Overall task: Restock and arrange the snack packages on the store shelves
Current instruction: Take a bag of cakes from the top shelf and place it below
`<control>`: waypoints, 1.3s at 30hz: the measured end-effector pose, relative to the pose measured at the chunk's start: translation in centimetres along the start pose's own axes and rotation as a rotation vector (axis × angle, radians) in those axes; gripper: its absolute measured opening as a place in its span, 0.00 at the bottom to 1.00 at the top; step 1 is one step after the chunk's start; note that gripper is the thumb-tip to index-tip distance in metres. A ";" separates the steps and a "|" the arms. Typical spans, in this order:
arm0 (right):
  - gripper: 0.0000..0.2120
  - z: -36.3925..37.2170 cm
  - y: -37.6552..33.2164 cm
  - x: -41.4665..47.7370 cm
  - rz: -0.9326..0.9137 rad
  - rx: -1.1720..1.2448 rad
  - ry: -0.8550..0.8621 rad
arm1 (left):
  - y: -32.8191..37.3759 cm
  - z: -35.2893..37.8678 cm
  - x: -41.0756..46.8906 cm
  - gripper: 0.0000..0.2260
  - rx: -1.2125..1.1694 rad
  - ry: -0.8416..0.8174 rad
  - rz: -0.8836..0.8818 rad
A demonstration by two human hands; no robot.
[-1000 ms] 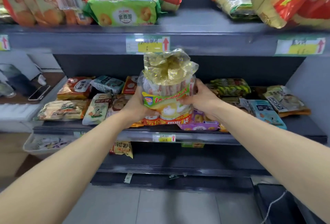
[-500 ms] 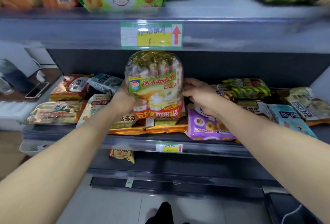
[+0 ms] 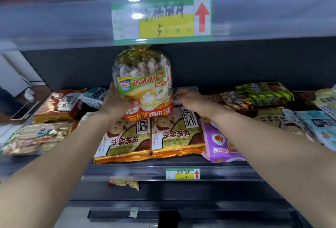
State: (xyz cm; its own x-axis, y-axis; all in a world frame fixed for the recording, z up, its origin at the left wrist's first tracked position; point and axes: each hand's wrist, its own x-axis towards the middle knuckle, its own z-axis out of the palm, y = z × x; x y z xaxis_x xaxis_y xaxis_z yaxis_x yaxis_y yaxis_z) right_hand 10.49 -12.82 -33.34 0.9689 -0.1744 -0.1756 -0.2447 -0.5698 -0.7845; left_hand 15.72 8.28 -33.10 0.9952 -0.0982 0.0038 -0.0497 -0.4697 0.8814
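Note:
A clear bag of small cakes (image 3: 143,86) with a gold tied top and a green and red label stands upright at the back of the middle shelf (image 3: 127,170), on top of flat snack packs. My left hand (image 3: 116,102) grips its lower left side. My right hand (image 3: 189,98) sits just right of the bag with fingers curled over a blue packet (image 3: 189,88); what it grips is unclear. Two brown-and-green cookie packs (image 3: 151,137) lie flat in front of the bag, under my arms.
A purple pack (image 3: 220,142) lies right of the cookies, with green and pale blue packs (image 3: 263,94) beyond. Orange and gold packs (image 3: 58,106) lie left. The upper shelf edge with its price tag (image 3: 161,18) hangs low over the bag. A phone (image 3: 24,109) rests on a counter at far left.
The cake bag has moved up and back onto the middle shelf and now stands upright. My right hand has slipped off its side. The view has come closer to the shelf.

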 end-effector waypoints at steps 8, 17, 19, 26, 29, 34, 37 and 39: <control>0.20 2.1 -0.9 3.6 -0.030 -0.349 -0.203 | -1.7 -1.3 2.7 0.32 -0.003 -0.002 0.040; 0.24 0.5 2.0 4.7 0.068 -0.927 -0.142 | -1.3 0.0 3.7 0.32 -0.030 -0.054 0.066; 0.25 -0.8 3.0 4.9 0.114 -0.934 -0.132 | -0.9 0.5 3.8 0.32 -0.033 -0.063 0.083; 0.20 -2.5 4.0 4.5 0.133 -0.898 -0.067 | 1.0 3.3 3.9 0.28 -0.057 0.003 0.086; 0.19 -2.9 4.2 4.3 0.084 -0.782 -0.035 | 1.5 4.5 4.4 0.27 -0.087 0.001 0.063; 0.15 -3.8 3.0 3.7 0.001 -0.325 0.121 | 2.5 6.4 5.5 0.27 -0.069 -0.064 0.074; 0.14 -4.0 2.0 3.4 0.006 -0.111 0.106 | 3.2 7.5 6.1 0.27 -0.061 -0.103 0.080; 0.15 -4.1 2.2 3.6 0.026 -0.033 0.122 | 3.5 8.1 6.3 0.26 -0.073 -0.138 0.080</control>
State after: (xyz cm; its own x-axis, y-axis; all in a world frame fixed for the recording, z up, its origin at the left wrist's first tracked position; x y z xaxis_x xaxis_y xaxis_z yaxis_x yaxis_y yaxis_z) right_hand 13.31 -18.01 -33.30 0.9511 -0.2846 -0.1200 -0.2724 -0.5900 -0.7601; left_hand 21.09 -1.15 -33.79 0.9669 -0.2549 0.0148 -0.1170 -0.3908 0.9130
